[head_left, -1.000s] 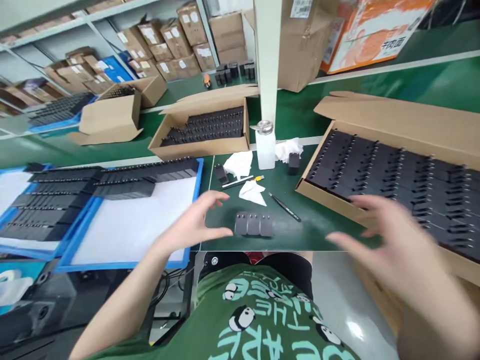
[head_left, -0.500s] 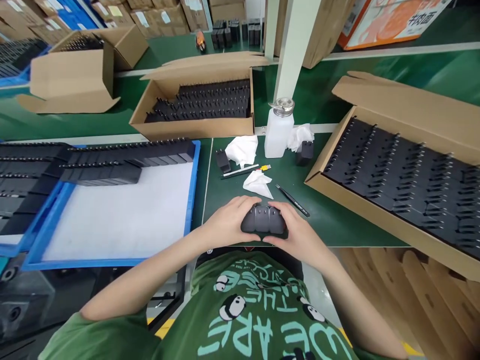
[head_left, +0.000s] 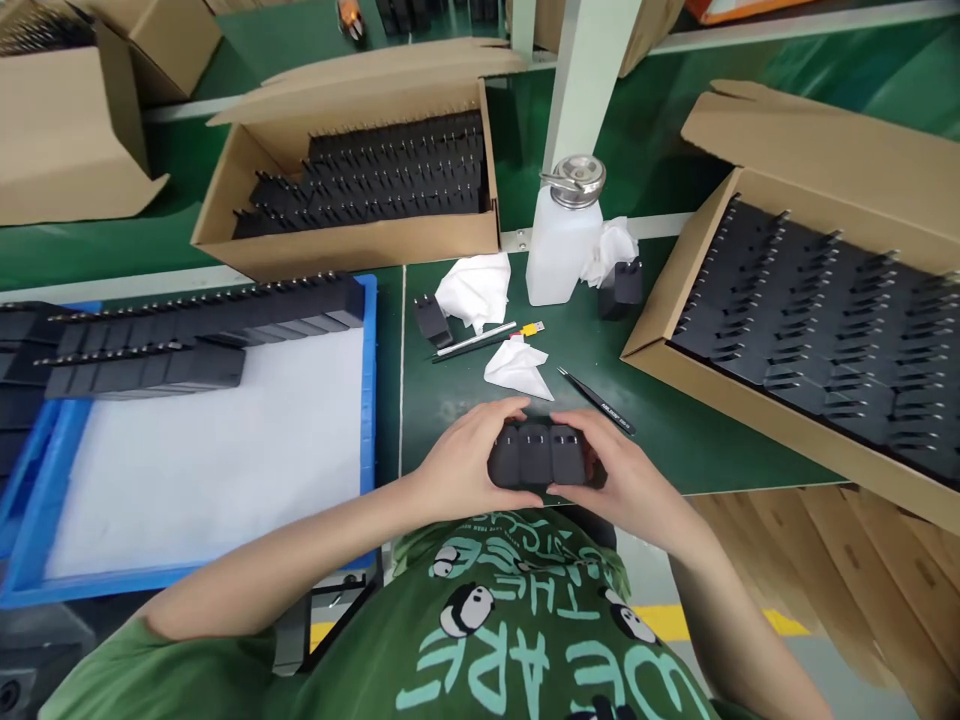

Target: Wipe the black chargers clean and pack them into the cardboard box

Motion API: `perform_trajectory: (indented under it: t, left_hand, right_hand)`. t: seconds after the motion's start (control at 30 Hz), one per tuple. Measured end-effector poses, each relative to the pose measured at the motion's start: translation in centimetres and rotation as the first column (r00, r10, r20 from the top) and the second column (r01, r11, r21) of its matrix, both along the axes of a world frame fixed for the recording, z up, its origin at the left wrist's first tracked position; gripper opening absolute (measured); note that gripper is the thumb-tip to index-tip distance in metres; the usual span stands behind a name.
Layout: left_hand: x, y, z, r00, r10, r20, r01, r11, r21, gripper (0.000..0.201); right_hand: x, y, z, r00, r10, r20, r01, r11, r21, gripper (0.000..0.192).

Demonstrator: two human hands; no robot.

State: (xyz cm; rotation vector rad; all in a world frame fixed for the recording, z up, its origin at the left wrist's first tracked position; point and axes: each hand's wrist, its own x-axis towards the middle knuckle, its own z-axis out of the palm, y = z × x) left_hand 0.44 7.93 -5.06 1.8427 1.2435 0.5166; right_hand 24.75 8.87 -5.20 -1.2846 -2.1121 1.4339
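Observation:
Three black plug adapters (head_left: 538,455) sit side by side in a row, clamped between both my hands at the near edge of the green table (head_left: 675,420). My left hand (head_left: 461,462) presses the row's left end, fingers curled over its top. My right hand (head_left: 622,470) grips the right end the same way. The row looks lifted slightly off the table, close to my chest.
Black tweezers (head_left: 598,401), a crumpled white cloth (head_left: 516,368) and a pen-like tool (head_left: 480,340) lie just beyond my hands. A white dispenser bottle (head_left: 561,240) stands behind them. Cardboard boxes of black adapters stand at right (head_left: 817,310) and centre back (head_left: 360,190). A blue tray (head_left: 225,440) is left.
My open hands came together and closed on the row of three adapters, then drew it toward me. The view tilted down and closer to the table.

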Motion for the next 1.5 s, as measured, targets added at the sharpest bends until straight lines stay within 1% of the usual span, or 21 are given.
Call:
perform_trajectory:
  t: [0.07, 0.2, 0.23, 0.27, 0.33, 0.37, 0.4, 0.47, 0.5, 0.6, 0.67, 0.73, 0.87, 0.97, 1.1, 1.27, 1.4, 1.5]
  left_hand:
    - [0.4, -0.1, -0.1, 1.0, 0.01, 0.01, -0.009, 1.0, -0.014, 0.087]
    - [0.6, 0.0, 0.0, 0.992, 0.068, 0.103, -0.061, 0.996, -0.062, 0.052]
    - [0.4, 0.1, 0.1, 0.986, 0.087, 0.141, -0.075, 0.993, -0.086, 0.048]
    - [0.2, 0.3, 0.4, 0.977, 0.108, 0.184, -0.087, 0.989, -0.117, 0.049]
    - [-0.4, 0.6, 1.1, 0.943, 0.164, 0.289, -0.107, 0.973, -0.202, 0.06]
    - [-0.6, 0.8, 1.5, 0.916, 0.197, 0.349, -0.108, 0.96, -0.257, 0.067]
    - [-0.6, 1.0, 2.0, 0.883, 0.23, 0.409, -0.099, 0.943, -0.317, 0.074]
    - [0.1, 1.3, 2.9, 0.811, 0.293, 0.506, -0.048, 0.896, -0.441, 0.084]
    - [0.7, 1.3, 3.3, 0.779, 0.318, 0.541, -0.009, 0.868, -0.497, 0.086]
    - [3.8, 1.5, 4.2, 0.702, 0.374, 0.607, 0.11, 0.784, -0.611, 0.084]
    - [6.2, 1.5, 4.4, 0.659, 0.399, 0.637, 0.18, 0.739, -0.649, 0.083]
    - [8.6, 1.4, 4.5, 0.623, 0.418, 0.661, 0.244, 0.699, -0.672, 0.083]
    - [12.7, 1.1, 4.7, 0.546, 0.483, 0.684, 0.358, 0.604, -0.712, 0.079]
    - [15.0, 0.8, 5.0, 0.489, 0.542, 0.683, 0.439, 0.524, -0.73, 0.073]
    - [17.4, 0.5, 5.6, 0.436, 0.603, 0.668, 0.524, 0.434, -0.733, 0.065]
    - [20.2, 0.3, 6.5, 0.393, 0.643, 0.658, 0.6, 0.363, -0.713, 0.062]
    - [22.3, -0.2, 7.2, 0.37, 0.658, 0.656, 0.645, 0.326, -0.691, 0.059]
    - [23.6, -0.6, 7.6, 0.359, 0.67, 0.649, 0.668, 0.301, -0.68, 0.051]
  right_hand:
    - [-0.1, 0.1, 0.2, 1.0, 0.018, 0.004, -0.018, 1.0, 0.013, 0.059]
    - [-0.2, 0.5, 0.6, 1.0, 0.009, -0.017, -0.009, 1.0, -0.015, 0.054]
    - [0.0, 0.5, 0.7, 0.999, -0.007, -0.035, 0.005, 0.999, -0.036, 0.052]
    - [0.3, 0.6, 0.9, 0.997, -0.037, -0.067, 0.032, 0.997, -0.071, 0.051]
    - [1.3, 0.7, 1.2, 0.969, -0.145, -0.201, 0.112, 0.98, -0.166, 0.055]
    - [1.9, 0.7, 1.4, 0.93, -0.21, -0.302, 0.148, 0.965, -0.214, 0.059]
    - [2.5, 0.6, 1.5, 0.872, -0.267, -0.41, 0.17, 0.951, -0.257, 0.063]
    - [3.7, 0.2, 1.7, 0.736, -0.332, -0.59, 0.166, 0.934, -0.318, 0.07]
    - [4.2, -0.1, 1.8, 0.679, -0.349, -0.646, 0.155, 0.928, -0.338, 0.072]
    - [5.4, -1.4, 1.7, 0.565, -0.42, -0.71, 0.149, 0.898, -0.413, 0.075]
    - [6.1, -2.4, 1.7, 0.49, -0.478, -0.729, 0.164, 0.872, -0.462, 0.078]
    - [7.0, -3.3, 1.5, 0.401, -0.507, -0.763, 0.149, 0.858, -0.492, 0.079]
    - [9.1, -5.0, 1.4, 0.231, -0.48, -0.846, 0.07, 0.876, -0.477, 0.076]
    - [10.7, -6.0, 1.4, 0.158, -0.451, -0.878, 0.061, 0.892, -0.448, 0.072]
    - [12.3, -7.0, 1.3, 0.107, -0.444, -0.89, 0.105, 0.895, -0.433, 0.072]
    - [13.1, -7.6, 1.1, 0.079, -0.42, -0.904, 0.223, 0.892, -0.394, 0.075]
    - [13.3, -8.0, 1.0, 0.093, -0.403, -0.911, 0.334, 0.874, -0.353, 0.077]
    - [14.8, -8.7, 1.8, 0.122, -0.398, -0.909, 0.413, 0.853, -0.318, 0.073]
